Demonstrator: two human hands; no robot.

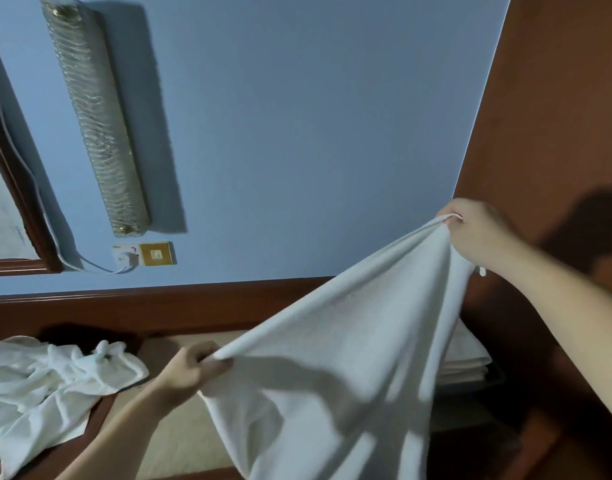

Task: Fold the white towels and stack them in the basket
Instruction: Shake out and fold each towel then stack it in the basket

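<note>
Blue wall (297, 133) fills the upper view, with a dark wood panel (557, 116) on the right and a long wall lamp (96, 123) on the left above a brass switch plate (157, 253). Below, one white towel (332, 358) hangs spread in the air between two hands. Left hand (190, 370), low and near the middle of the view, has its fingers curled tight round one bunched corner of the towel. Right hand (477, 233), raised higher against the wood panel, pinches the opposite corner, with the fingers closed over the cloth. Between the two grips the top edge runs taut on a slant, and the rest of the cloth drapes down loose and unfolded. Behind the towel, at the right, a stack (471, 358) of folded white towels shows, resting in what seems to be a dark basket (495, 379), though its rim is mostly hidden. At the left, a pile (45, 382) of crumpled white towels lies on a surface. Judging from this, the task is partway through: some towels are folded and stacked, this one is only opened out for its first fold, and the pile still waits.
</note>
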